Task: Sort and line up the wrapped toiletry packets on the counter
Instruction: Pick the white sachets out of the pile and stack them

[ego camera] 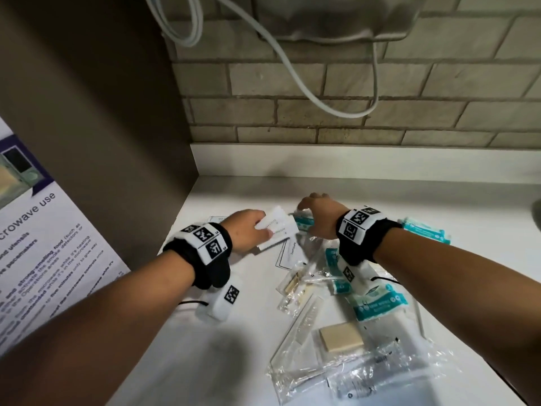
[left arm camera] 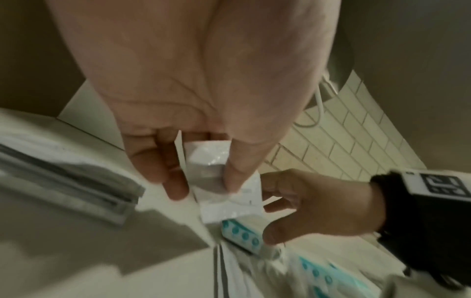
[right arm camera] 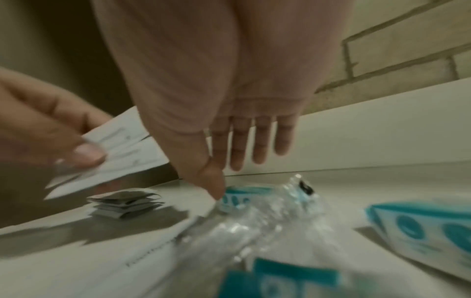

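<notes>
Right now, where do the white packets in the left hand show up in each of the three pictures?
Head: the white packets sit mid-frame, pinched by the left hand.
Left wrist: centre, between thumb and fingers.
Right wrist: left edge, fanned out.
Shared landmark: the teal packet under the right hand.

The head camera looks steeply down from above at the tabletop (ego camera: 234,332) toward its back edge. Each wrist camera looks close along its palm; both share the white packets (left arm camera: 229,201) at centre.
</notes>
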{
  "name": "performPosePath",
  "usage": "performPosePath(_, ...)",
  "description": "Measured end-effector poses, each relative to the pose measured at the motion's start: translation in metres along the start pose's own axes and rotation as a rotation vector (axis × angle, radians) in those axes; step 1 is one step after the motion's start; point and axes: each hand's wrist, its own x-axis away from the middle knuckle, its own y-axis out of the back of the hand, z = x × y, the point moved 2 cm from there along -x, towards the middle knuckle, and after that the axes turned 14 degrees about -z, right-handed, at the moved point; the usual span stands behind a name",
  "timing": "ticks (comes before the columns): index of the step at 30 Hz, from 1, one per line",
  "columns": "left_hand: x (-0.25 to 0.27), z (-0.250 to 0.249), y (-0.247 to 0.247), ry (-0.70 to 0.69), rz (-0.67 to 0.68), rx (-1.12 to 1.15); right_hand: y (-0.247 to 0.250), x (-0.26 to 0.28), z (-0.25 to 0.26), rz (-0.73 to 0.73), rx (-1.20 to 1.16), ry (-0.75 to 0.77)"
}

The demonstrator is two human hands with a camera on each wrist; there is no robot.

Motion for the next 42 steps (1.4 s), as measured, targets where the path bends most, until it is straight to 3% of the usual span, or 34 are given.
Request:
performPosePath(2,-0.003,0.002,0.011,0.059,-0.052,0.102,0.002,-0.001,0.016,0.051,-0.003,0.129)
performPosePath(5,-0.004,0.008,0.015,0.184,-0.023,0.298,-0.005,0.006,0.034,0.181,0.100,0.235)
performPosePath(10,0.002,0.011,0.009,0.243,-0.056,0.342,-0.011,0.013,0.039,0.193,0.206,0.323)
performPosePath(17,0.004,0.017,0.008,0.240,-0.171,0.429,-0.001,0.022,0.039,0.195,0.197,0.267)
performPosePath(23,0.014,0.006,0.005,0.135,-0.202,0.455,0.032,0.033,0.036,0.024,-0.126,0.125)
performPosePath(28,0.025,-0.023,-0.002,0.185,-0.107,0.734,0.057,0.052,0.026,-0.123,-0.233,0.081)
performPosePath(33,0.037,-0.051,-0.002,0.167,-0.064,0.824,0.073,0.076,0.005,-0.244,-0.256,0.013)
performPosePath(42,0.035,-0.117,-0.007,0.130,0.072,0.924,0.107,0.102,-0.021,-0.166,-0.087,0.006)
